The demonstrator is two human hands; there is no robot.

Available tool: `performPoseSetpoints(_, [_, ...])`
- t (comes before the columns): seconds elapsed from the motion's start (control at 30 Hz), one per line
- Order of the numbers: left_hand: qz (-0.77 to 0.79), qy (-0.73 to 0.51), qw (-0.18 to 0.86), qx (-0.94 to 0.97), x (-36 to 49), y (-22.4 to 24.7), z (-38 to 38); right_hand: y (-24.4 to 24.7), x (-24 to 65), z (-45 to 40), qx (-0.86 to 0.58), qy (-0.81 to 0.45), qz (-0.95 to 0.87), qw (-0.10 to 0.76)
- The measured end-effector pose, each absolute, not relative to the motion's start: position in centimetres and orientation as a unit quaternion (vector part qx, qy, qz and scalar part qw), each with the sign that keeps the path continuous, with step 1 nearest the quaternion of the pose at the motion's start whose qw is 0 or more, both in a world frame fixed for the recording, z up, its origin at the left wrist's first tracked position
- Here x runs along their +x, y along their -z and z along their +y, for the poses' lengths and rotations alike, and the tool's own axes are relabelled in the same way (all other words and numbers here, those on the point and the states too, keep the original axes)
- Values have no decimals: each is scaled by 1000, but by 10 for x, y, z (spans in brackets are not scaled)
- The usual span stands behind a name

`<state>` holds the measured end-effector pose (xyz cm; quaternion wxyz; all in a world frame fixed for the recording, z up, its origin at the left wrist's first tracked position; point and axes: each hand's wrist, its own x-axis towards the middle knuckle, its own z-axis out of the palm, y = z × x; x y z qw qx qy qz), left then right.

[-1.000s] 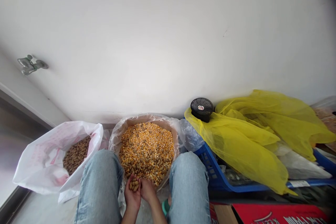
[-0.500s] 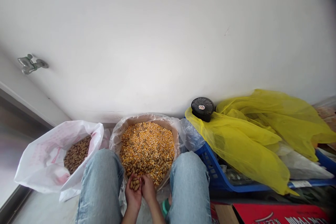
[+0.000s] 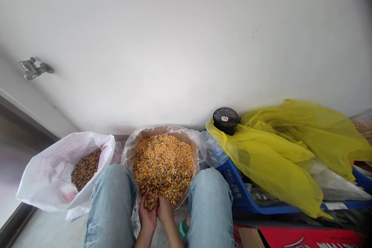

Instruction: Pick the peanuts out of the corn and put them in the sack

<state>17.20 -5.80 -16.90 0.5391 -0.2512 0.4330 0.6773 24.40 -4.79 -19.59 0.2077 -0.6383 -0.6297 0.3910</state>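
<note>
A clear-lined bag (image 3: 128, 154) between my knees holds yellow corn kernels (image 3: 165, 151) with peanuts mixed in, mostly toward the near side. At its near edge, my left hand (image 3: 147, 212) is cupped palm up around several unshelled peanuts (image 3: 150, 203). Touching it from the right, my right hand (image 3: 165, 210) has its fingers bent in at the peanuts; what its fingertips pinch, if anything, is hidden. To the left, a white plastic bag (image 3: 37, 174) stands open with a heap of peanuts (image 3: 85, 168) inside.
A blue basket (image 3: 232, 186) at the right bears yellow mesh cloth (image 3: 270, 155) and a small black fan (image 3: 226, 120). A red box (image 3: 308, 236) lies at the lower right. A metal valve (image 3: 35, 68) juts from the white wall. My knees flank the corn bag.
The view has shifted very slightly. Both hands remain together at the bag's near edge, with the peanuts still in my left palm.
</note>
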Motion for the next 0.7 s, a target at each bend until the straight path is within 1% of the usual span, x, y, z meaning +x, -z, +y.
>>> performPoseSetpoints(0.13, [438,-679,532,-255,172,169,-58,192,246,-44,-653,-410,-602,206])
performPoseSetpoints(0.37, [442,-683,522,-254,173,170,-57,168,250,-27,-667,-409,-557,278])
performPoseSetpoints(0.43, [439,-681,526,-257,173,170,-57,157,248,-25,-645,-424,-563,295])
performPoseSetpoints(0.5, [432,-680,534,-257,173,169,-57,145,246,-26,-587,-461,-594,301])
performPoseSetpoints(0.6, [424,-683,535,-259,174,168,-57,130,242,-30,-502,-479,-661,286])
performPoseSetpoints(0.7, [409,-692,541,-248,175,170,-58,123,240,-33,-488,-464,-702,234])
